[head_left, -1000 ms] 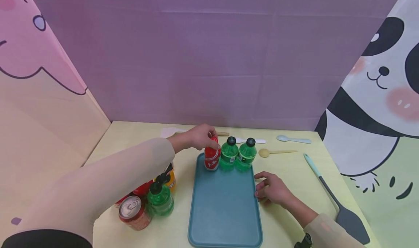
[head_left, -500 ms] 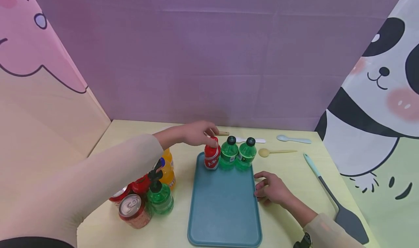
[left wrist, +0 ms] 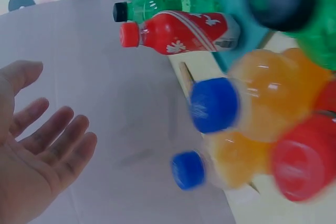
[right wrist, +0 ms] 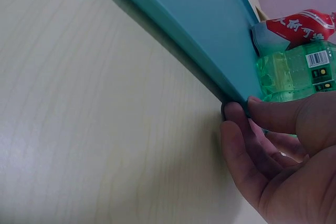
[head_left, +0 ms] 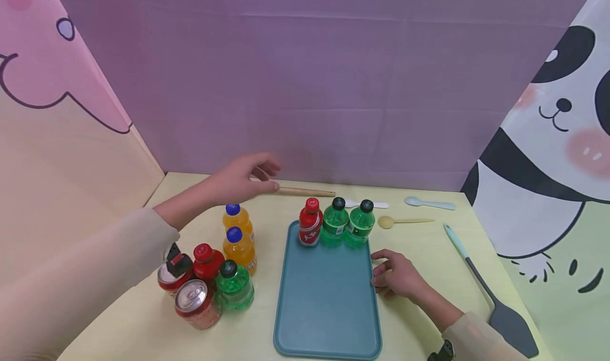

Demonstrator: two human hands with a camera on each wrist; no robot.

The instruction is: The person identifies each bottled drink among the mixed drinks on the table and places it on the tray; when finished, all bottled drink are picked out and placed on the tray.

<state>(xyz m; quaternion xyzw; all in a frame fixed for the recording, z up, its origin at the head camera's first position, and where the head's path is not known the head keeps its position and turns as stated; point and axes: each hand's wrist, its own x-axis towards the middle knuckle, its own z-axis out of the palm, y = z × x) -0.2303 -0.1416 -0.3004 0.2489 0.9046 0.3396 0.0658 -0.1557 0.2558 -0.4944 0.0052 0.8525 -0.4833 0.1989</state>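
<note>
On the far end of the blue tray (head_left: 329, 303) stand a red bottle (head_left: 311, 222) and two green bottles (head_left: 334, 222) with black caps, side by side. My left hand (head_left: 243, 178) is in the air above the back left of the table, holding nothing, its fingers spread loosely in the left wrist view. Below it stand two orange-drink bottles (head_left: 240, 250) with blue caps. My right hand (head_left: 395, 273) pinches the tray's right rim between thumb and fingers, as the right wrist view shows.
Left of the tray stand another green bottle (head_left: 235, 287), a red-capped bottle (head_left: 207, 263) and red cans (head_left: 197, 305). A wooden handle (head_left: 305, 191), a yellow spoon (head_left: 395, 222), a pale blue spoon (head_left: 429, 203) and a grey spatula (head_left: 510, 324) lie behind and to the right.
My left hand has let go of the red bottle's cap and moved left, away from the tray. The red bottle stays standing there. My right hand has not moved.
</note>
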